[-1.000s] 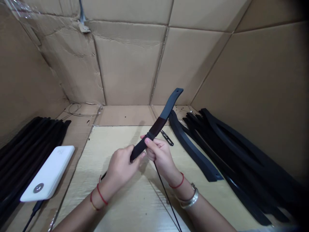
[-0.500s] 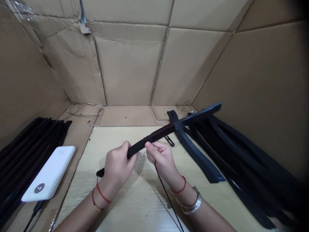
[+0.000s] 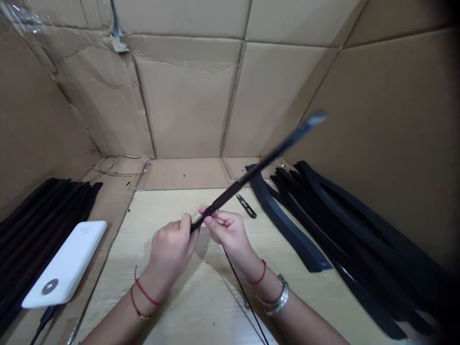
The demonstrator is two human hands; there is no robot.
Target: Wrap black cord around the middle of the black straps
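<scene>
A long, slim black strip (image 3: 262, 165) slants up to the right across the middle, its far end blurred, with a dark brownish band (image 3: 225, 195) round part of it. My left hand (image 3: 171, 249) is closed round the lower end, which it mostly hides. At the strip's wrapped part, my right hand (image 3: 230, 232) pinches a thin black cord (image 3: 240, 282) between thumb and fingers. The cord runs down from this hand toward the bottom edge. Just beyond the right hand, a pair of black thread snips (image 3: 247, 206) lies on the board.
More black curved strips (image 3: 345, 239) are piled at the right, one (image 3: 287, 225) lying nearer the middle. Black strips (image 3: 46, 225) also lie at the left, beside a white power bank (image 3: 68, 263) with a cable. Cardboard walls (image 3: 190, 100) enclose the pale board (image 3: 172, 326).
The strip has turned edge-on and its far end has swung upward. Both hands have shifted slightly left, still gripping the strip and the cord. The snips now show more fully.
</scene>
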